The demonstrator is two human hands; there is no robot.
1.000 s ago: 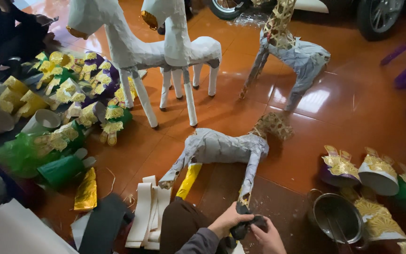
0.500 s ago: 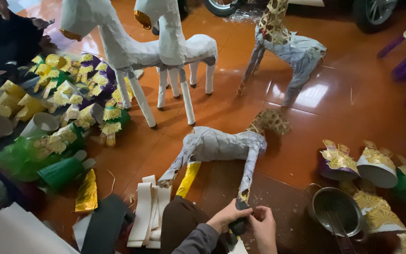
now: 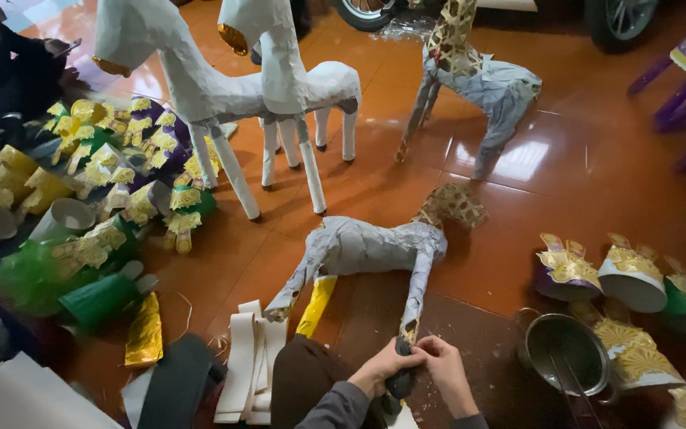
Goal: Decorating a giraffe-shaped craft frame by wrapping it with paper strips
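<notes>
1. The paper horse [image 3: 375, 246] lies on its side on the orange floor [image 3: 581, 183], its near leg reaching toward the person.
2. The left hand [image 3: 381, 367] pinches the dark foot of that leg, fingers curled tight.
3. The right hand [image 3: 448, 373] grips the same foot from the other side, fingers pressed together.
4. Right of the horse sits a metal pot [image 3: 569, 361]; left of it lie white paper strips [image 3: 249, 361].

At the bottom centre of the frame, the left hand [image 3: 379, 367] and right hand [image 3: 448, 373] meet, fingers curled inward in a pinch, knuckles up; a grey sleeve covers the left forearm.
</notes>
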